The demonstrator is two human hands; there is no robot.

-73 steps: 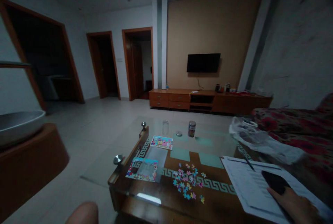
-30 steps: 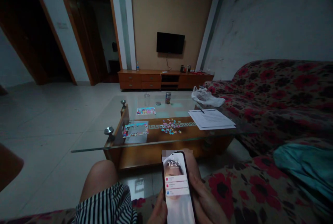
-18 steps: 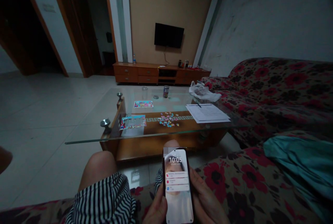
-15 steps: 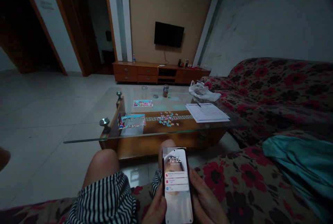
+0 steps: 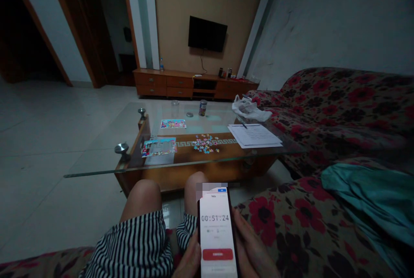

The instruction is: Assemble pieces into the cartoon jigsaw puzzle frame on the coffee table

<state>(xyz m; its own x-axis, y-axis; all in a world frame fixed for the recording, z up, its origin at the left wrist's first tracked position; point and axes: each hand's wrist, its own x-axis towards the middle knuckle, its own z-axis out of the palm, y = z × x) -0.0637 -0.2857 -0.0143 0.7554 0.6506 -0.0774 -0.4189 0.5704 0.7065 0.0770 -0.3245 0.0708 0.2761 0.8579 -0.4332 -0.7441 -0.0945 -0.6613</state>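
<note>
Low in front of me, above my lap, a smartphone (image 5: 216,237) is held upright in both hands. Its lit screen shows a running-time display reading 00:51:24 and a red button below. My left hand (image 5: 190,258) grips the phone's left edge, with the thumb along its side. The right hand (image 5: 250,243) wraps the right edge, its fingers partly behind the phone. Beyond it, loose jigsaw puzzle pieces (image 5: 206,143) lie in a heap on the glass coffee table (image 5: 106,140). A puzzle frame board (image 5: 159,147) and a small picture card (image 5: 174,123) are to their left.
Stacked papers (image 5: 255,136) with a pen lie on the table's right side, near a white plastic bag (image 5: 250,109). A tin can (image 5: 202,108), a clear jar (image 5: 175,106) and a lid (image 5: 189,114) stand farther back. Teal cloth (image 5: 368,192) drapes over the flowered sofa (image 5: 291,217).
The phone screen has switched from a lock screen reading 10:05 to a timer page. My view has tilted slightly, and both hands still hold the phone.
</note>
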